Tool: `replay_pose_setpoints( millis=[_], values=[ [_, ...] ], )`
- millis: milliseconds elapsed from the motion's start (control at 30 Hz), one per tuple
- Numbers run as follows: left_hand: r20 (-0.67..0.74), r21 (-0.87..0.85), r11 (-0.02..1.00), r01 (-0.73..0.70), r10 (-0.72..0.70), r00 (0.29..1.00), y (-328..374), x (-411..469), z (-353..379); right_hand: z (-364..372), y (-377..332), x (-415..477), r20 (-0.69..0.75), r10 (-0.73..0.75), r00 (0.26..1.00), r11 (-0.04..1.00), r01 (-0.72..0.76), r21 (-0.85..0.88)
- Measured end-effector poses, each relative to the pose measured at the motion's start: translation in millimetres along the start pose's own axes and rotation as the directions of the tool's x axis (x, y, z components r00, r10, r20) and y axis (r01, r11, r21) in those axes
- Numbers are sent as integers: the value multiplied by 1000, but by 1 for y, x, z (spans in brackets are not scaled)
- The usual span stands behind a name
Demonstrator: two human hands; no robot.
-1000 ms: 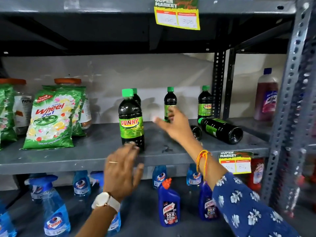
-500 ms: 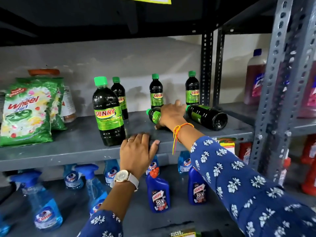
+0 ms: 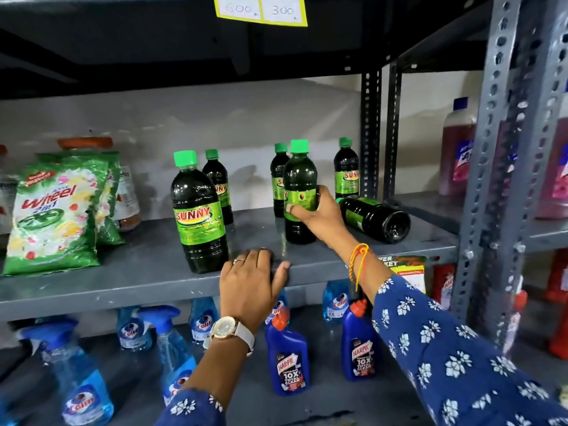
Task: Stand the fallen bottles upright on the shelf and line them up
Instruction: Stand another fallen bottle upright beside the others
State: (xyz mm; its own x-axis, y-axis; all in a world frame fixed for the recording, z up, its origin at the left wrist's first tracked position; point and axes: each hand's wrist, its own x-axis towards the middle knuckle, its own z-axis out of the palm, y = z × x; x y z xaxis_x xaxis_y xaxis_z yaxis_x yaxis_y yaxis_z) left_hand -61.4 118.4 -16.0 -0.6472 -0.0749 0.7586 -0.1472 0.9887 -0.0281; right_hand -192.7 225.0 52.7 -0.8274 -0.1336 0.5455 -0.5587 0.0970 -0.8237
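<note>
My right hand point(image 3: 319, 215) grips a dark green-capped Sunny bottle point(image 3: 299, 179) around its label; the bottle stands upright on the grey shelf point(image 3: 138, 272). Just to its right another Sunny bottle point(image 3: 376, 218) lies on its side, base toward me. A larger upright Sunny bottle point(image 3: 198, 213) stands near the shelf's front edge, with three more upright behind: one bottle point(image 3: 218, 182), a second point(image 3: 278, 176) and a third point(image 3: 346, 170) by the back post. My left hand point(image 3: 253, 281) rests flat on the shelf's front edge, holding nothing.
Green Wheel detergent bags point(image 3: 58, 213) lean at the shelf's left, jars behind them. Perforated steel posts point(image 3: 504, 167) stand at the right, a pink bottle point(image 3: 458, 149) beyond. Blue Colin sprays point(image 3: 172, 348) and Harpic bottles point(image 3: 287, 355) fill the lower shelf.
My right hand took hold of a fallen bottle and raised it upright on the shelf. My left hand came down onto the shelf edge and stayed there.
</note>
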Motion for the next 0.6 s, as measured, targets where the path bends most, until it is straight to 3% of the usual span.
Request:
replay_pose_setpoints(
  millis=[233, 433, 600],
  values=[
    [-8, -13, 1000, 3, -3, 1000, 0, 0, 1, -3, 6, 1, 86, 23, 996, 999, -20, -37],
    [-11, -45, 999, 10, -10, 1000, 1, 0, 1, 0, 16, -4, 72, 48, 996, 958, -25, -285],
    [-13, -46, 999, 20, -21, 1000, 1, -1, 3, 0, 20, 1, 127, 131, 983, 986, -117, -115]
  ],
)
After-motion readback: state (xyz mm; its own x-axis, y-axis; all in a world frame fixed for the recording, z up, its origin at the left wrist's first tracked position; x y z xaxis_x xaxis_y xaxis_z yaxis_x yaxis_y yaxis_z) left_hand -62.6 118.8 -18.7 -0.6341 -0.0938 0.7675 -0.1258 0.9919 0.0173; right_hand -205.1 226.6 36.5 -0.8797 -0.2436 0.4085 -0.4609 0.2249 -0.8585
